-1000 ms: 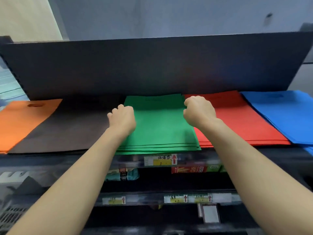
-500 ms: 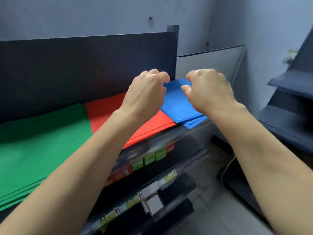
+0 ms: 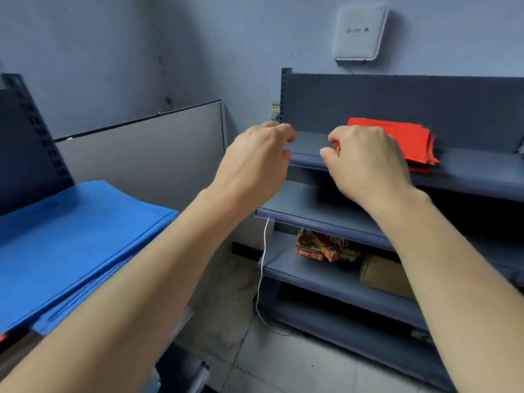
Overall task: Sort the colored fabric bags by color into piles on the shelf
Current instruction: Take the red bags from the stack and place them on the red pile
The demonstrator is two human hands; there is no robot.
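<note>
A pile of blue fabric bags (image 3: 71, 236) lies on the left shelf, at the lower left of the view. A smaller pile of red fabric bags (image 3: 408, 140) sits on the top board of the grey shelf (image 3: 467, 171) to the right. My left hand (image 3: 255, 165) hovers in the air left of that shelf's corner post, fingers loosely curled and holding nothing. My right hand (image 3: 365, 163) is raised in front of the red pile's left edge, also loosely curled. Whether its fingertips touch the red bags is hidden.
Lower boards of the right shelf hold snack boxes (image 3: 320, 248) and a cardboard box (image 3: 385, 276). A white cord (image 3: 262, 268) hangs down the shelf's left side to the floor. A grey panel (image 3: 147, 154) leans in the corner, and a white device (image 3: 360, 32) hangs on the wall.
The view has swung right, from the green, red and blue piles to the grey shelf with the red pile. Both hands moved with it and relaxed from fists.
</note>
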